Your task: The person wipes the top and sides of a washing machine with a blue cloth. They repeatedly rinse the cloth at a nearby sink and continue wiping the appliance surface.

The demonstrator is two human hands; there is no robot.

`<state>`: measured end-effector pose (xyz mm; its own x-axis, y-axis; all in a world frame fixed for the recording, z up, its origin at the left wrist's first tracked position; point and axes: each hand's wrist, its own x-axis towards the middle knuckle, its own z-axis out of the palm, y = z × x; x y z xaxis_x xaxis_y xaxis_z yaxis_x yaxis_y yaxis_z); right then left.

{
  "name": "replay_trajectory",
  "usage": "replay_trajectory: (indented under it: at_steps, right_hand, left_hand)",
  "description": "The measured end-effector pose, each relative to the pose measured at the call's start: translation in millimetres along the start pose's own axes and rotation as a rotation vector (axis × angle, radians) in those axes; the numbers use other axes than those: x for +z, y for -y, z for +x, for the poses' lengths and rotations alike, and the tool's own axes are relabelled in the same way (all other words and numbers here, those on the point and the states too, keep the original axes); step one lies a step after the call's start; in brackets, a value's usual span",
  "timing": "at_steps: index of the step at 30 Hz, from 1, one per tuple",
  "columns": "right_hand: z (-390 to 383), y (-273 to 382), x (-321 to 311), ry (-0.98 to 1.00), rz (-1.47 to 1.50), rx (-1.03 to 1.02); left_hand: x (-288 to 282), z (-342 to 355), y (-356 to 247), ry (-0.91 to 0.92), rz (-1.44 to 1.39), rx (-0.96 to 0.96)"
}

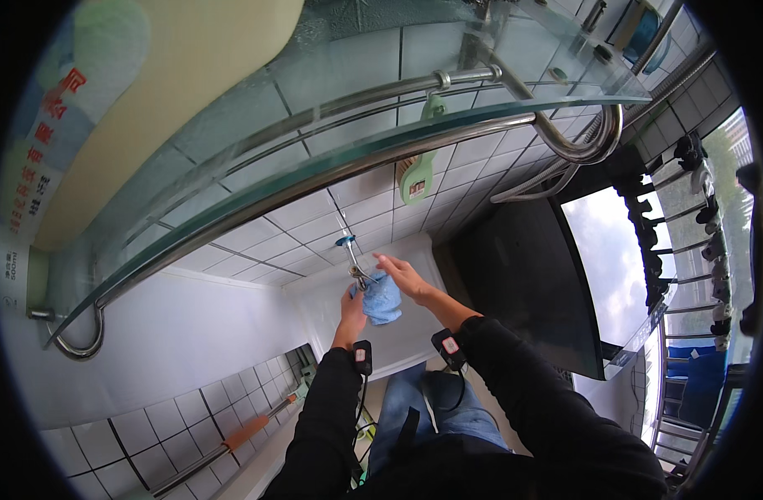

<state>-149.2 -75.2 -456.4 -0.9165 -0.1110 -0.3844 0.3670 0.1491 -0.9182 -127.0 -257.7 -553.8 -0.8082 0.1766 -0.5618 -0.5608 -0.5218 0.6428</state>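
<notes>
A light blue cloth hangs bunched below the metal tap on the tiled wall, over a white sink. My left hand is closed on the left side of the cloth, close under the spout. My right hand lies at the cloth's upper right with its fingers stretched toward the tap. Whether those fingertips touch the tap or the cloth is hard to make out. No running water can be seen.
Above my hands runs a glass shelf with a metal rail, bearing a large pale bottle. A green-handled brush hangs from it. A big dark panel stands at the right. Poles, one with an orange grip, lean lower left.
</notes>
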Motion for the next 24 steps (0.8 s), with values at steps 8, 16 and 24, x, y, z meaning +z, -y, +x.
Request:
replay_trajectory:
  at_steps: [8, 16, 24]
  right_hand:
    - [0, -87, 65, -0.178, 0.951, 0.7]
    - [21, -99, 108, -0.359, 0.853, 0.525]
    - [34, -88, 83, -0.398, 0.006, 0.452]
  left_hand:
    - [27, 0, 28, -0.463, 0.117, -0.072]
    - [12, 4, 16, -0.334, -0.054, 0.044]
    - [15, -16, 36, 0.035, 0.106, -0.036]
